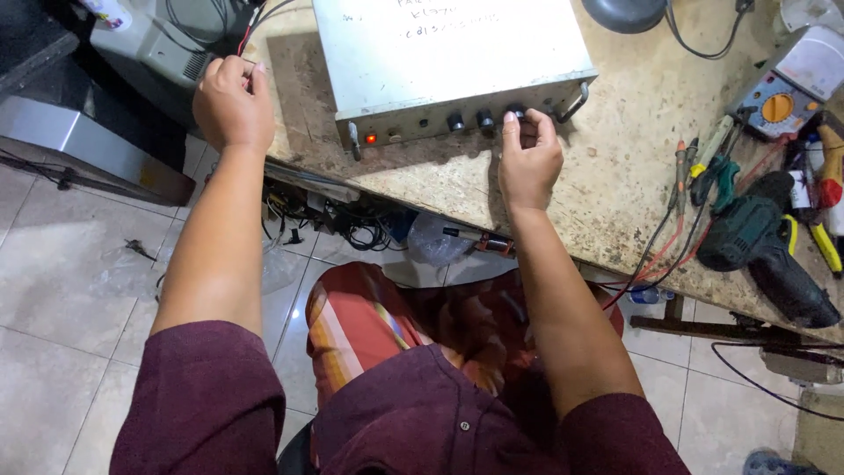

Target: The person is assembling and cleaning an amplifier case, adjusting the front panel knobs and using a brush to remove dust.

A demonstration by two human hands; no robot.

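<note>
Head view, looking down at a worn wooden workbench (615,176). Grey metal amplifier box (448,53) at the bench's near edge, front panel facing the seat: red indicator lamp (371,138) lit at panel left, row of black knobs (469,120) to its right, chrome handle (576,101) at the right end. Handwritten marks on the box lid, near the top edge, dark ink on pale grey. Right hand (527,158) at the panel, thumb and index pinched on the rightmost black knob (516,112), other fingers curled in loosely. Left hand (233,101) off the bench's left corner, fingers closed together around red and black wires (255,22) coming down from above; exact grip on the wires hard to tell. Right side of bench: yellow-dialled multimeter (778,101) with pale rectangular face, dark green cordless drill (760,246) lying on its side, screwdrivers (686,171) and probe leads just beside it, yellow-handled tools (826,202) at the far right edge. Dark round object (624,13) at top, cable attached. Under the bench: tangle of black cables (352,229), crumpled clear plastic bag (435,237). Grey CRT-type casing (158,48) on the floor at upper left, white package with pink patch on top of it, shape cut off by frame. Maroon sleeves, striped red-orange cloth over the knees, pale tiled floor (61,290).
</note>
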